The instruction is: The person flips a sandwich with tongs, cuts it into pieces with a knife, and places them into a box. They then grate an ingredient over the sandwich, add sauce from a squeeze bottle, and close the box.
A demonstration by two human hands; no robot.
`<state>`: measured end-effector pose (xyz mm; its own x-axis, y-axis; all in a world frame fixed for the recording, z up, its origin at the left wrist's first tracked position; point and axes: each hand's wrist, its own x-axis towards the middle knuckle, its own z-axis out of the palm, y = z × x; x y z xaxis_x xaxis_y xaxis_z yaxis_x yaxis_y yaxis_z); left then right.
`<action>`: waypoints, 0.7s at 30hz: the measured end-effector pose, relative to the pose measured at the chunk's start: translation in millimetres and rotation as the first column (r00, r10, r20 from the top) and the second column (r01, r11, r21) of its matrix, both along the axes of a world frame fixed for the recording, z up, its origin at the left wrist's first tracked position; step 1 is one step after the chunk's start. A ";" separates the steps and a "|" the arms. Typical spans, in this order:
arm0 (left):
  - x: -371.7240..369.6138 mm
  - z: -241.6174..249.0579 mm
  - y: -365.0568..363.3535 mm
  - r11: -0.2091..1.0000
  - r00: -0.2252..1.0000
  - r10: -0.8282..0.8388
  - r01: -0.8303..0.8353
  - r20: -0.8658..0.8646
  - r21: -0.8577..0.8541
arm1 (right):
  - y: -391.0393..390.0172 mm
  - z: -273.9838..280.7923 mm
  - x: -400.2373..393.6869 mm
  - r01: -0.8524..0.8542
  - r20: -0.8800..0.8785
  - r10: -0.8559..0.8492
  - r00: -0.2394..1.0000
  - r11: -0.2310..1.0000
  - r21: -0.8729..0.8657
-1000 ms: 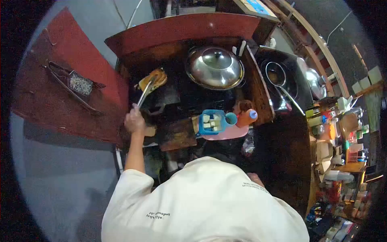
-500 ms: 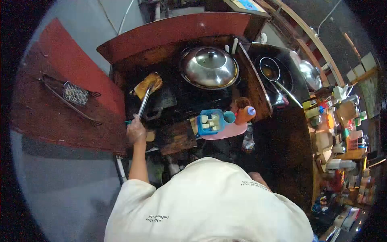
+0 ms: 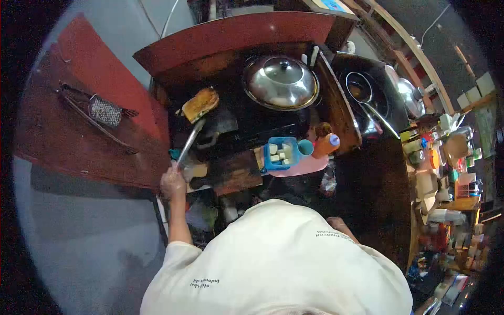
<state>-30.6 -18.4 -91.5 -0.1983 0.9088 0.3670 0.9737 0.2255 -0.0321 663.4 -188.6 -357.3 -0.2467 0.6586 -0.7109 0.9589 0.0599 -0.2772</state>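
The person wears a loose, off-white shirt (image 3: 273,252), plain across its broad middle and softly rounded in outline. The left sleeve (image 3: 181,256) is short and wide, in the same pale cloth, and leaves the forearm (image 3: 180,220) uncovered down to the left hand (image 3: 173,182). Small dark lettering (image 3: 205,283) sits on the shirt's left side, and a second dark print (image 3: 336,236) marks the right (both run in two short lines, too small to read surely).

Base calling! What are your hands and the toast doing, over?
Left hand grips a metal utensil; right hand hidden. Browned toast on the dark cooktop, utensil tip at its near edge. Nothing visible blocking; domed lid off right.
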 end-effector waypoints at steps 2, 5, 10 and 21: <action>-3.1 1.4 4.6 0.987 0.992 0.130 -0.129 0.001 -0.091 | 3.3 26.4 -10.6 0.049 -0.001 -0.049 0.999 0.999 -0.003; -13.2 -11.5 7.5 0.997 0.998 0.050 -0.048 -0.039 0.069 | 14.9 45.6 -20.0 0.340 0.008 -0.341 0.940 0.933 -0.118; 2.2 -10.8 -11.6 0.989 0.996 0.035 -0.047 0.083 0.144 | 23.5 14.8 -3.5 0.098 -0.015 -0.097 0.995 0.995 0.026; 93.9 2.9 11.1 0.999 -0.129 0.044 0.006 0.991 -0.044 | 2.1 23.5 -2.4 0.340 -0.006 -0.340 0.941 0.941 0.003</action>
<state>63.3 -7.3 -88.7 -0.3327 0.8994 -0.2835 -0.0920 0.2682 0.9589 661.0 -186.5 -333.8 -0.0118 0.7067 -0.7074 0.9209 -0.2680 -0.2831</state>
